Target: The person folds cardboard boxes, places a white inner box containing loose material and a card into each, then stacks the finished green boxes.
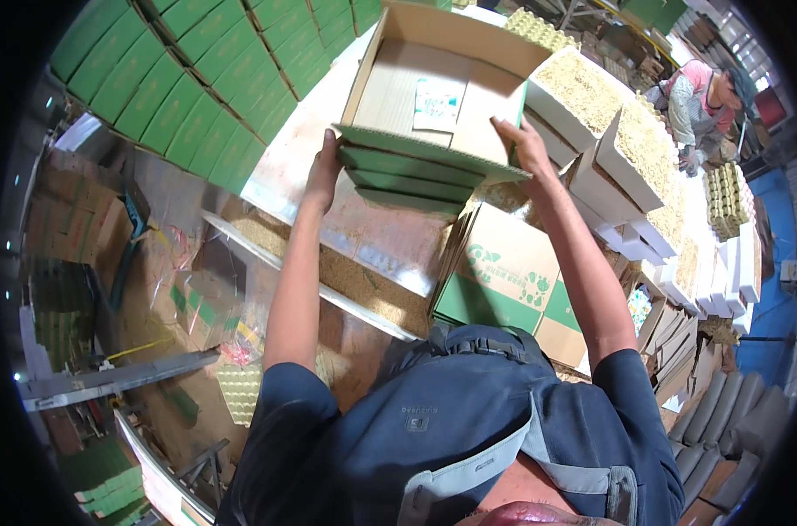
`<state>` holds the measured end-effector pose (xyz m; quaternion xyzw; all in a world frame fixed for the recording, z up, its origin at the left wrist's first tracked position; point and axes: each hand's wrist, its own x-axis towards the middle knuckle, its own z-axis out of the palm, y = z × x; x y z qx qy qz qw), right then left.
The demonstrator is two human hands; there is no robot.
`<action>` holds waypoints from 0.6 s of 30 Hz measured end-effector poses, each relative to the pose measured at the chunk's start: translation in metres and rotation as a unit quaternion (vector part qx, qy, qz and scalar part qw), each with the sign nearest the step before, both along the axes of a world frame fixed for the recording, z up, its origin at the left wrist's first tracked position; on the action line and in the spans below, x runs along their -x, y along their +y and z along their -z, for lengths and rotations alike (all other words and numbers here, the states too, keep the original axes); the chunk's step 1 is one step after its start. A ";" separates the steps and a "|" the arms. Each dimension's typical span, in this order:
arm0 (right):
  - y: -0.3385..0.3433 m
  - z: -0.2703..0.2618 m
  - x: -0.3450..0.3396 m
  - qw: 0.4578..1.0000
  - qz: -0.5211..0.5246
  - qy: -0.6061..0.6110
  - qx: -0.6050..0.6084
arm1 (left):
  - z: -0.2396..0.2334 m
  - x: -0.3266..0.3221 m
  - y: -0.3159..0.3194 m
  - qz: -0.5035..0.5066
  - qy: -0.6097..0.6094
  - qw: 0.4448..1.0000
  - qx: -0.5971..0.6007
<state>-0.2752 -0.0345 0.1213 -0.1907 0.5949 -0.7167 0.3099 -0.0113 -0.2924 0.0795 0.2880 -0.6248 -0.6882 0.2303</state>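
Note:
An open cardboard box (398, 79), green outside and brown inside, is at the top centre. On its bottom lies a small printed packet or card (436, 105). My left hand (324, 171) is against the box's near left corner, thumb up beside the wall. My right hand (524, 146) grips the right side, with fingers over the rim. Beneath the near wall show several green box edges (411, 177); whether they belong to a stack is not plain. Flattened green and brown cartons (503, 263) stand close in front of my body, below my right hand.
Stacked green boxes (194, 85) form a wall at upper left. White boxes filled with straw-coloured shavings (579, 92) line the right. A co-worker (697, 112) bends at upper right near egg trays (727, 200). A trough of shavings (365, 283) runs in front of me.

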 end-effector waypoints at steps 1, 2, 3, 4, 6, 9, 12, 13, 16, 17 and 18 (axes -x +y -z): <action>0.007 -0.003 0.001 1.000 0.011 0.021 -0.004 | -0.009 0.010 0.005 0.007 0.014 1.000 -0.022; 0.013 0.011 0.018 0.999 0.023 0.039 -0.007 | -0.019 0.021 0.008 0.034 0.036 0.998 -0.046; 0.013 -0.027 -0.022 0.998 0.036 0.010 -0.049 | -0.021 0.012 0.004 0.045 0.047 0.995 -0.070; 0.019 -0.042 -0.033 0.999 0.040 0.009 -0.035 | -0.020 0.019 0.001 0.089 0.075 0.993 -0.028; 0.017 -0.045 -0.047 0.999 0.036 -0.007 0.007 | -0.001 0.020 -0.030 0.073 0.033 0.995 -0.057; -0.004 -0.013 -0.050 0.999 -0.004 0.036 -0.037 | 0.037 0.013 -0.090 0.161 0.001 0.986 -0.050; -0.013 0.009 -0.011 0.994 0.068 0.051 -0.072 | 0.050 0.067 -0.085 0.142 0.219 0.963 -0.074; -0.015 -0.010 -0.016 0.984 0.016 0.084 -0.159 | 0.054 0.061 -0.084 0.143 0.217 0.963 -0.073; -0.025 -0.045 -0.030 0.906 -0.076 0.204 -0.363 | 0.071 0.041 -0.083 0.158 0.190 0.961 0.126; -0.034 -0.043 -0.031 0.908 -0.112 0.160 -0.370 | 0.082 0.037 -0.087 0.130 0.206 0.970 0.026; -0.026 -0.036 -0.017 0.912 -0.100 0.140 -0.372 | 0.068 0.056 -0.077 0.149 0.198 0.969 -0.023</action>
